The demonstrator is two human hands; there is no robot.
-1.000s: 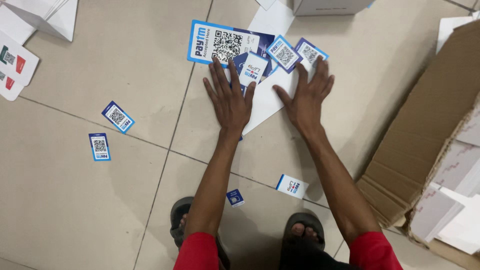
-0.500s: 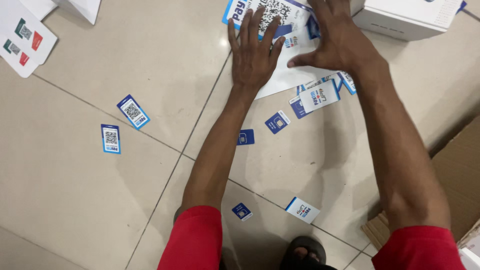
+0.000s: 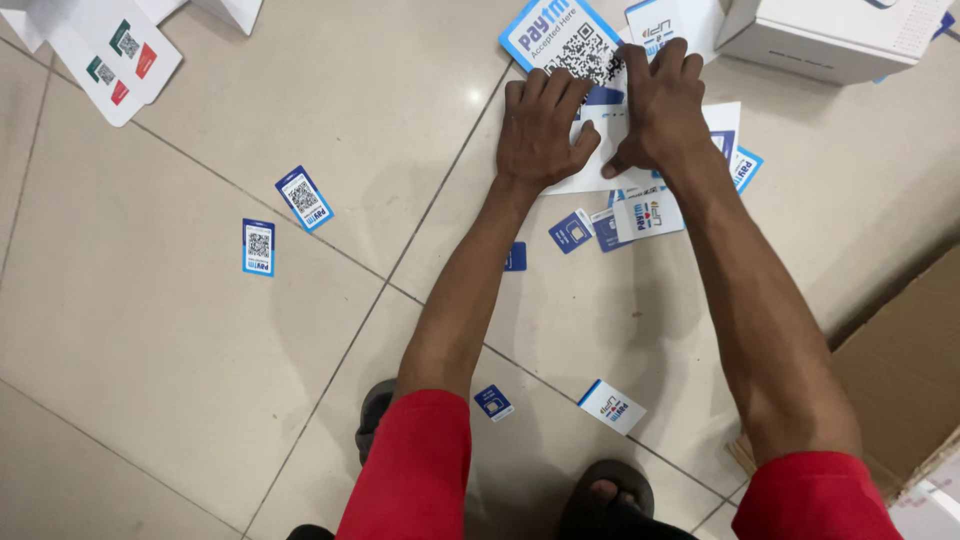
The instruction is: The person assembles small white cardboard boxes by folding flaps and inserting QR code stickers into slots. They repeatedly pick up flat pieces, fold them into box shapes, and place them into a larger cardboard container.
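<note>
Two hands are pressing down on a pile of printed cards and paper on the tiled floor.

The left hand [image 3: 540,125] is lying flat, fingers [image 3: 545,92] stretched and close together, on a white sheet [image 3: 600,165] beside a large blue-and-white code card [image 3: 560,40]; it is gripping nothing. The right hand [image 3: 660,110] is resting just beside it with fingers bent down on the same pile, thumb touching the sheet; I cannot tell if it is gripping anything. Small blue cards [image 3: 575,230] are lying near the wrists, two code stickers [image 3: 300,198] well apart to the left, and a white box [image 3: 830,40] is standing near the right hand on the floor [image 3: 200,350].
</note>
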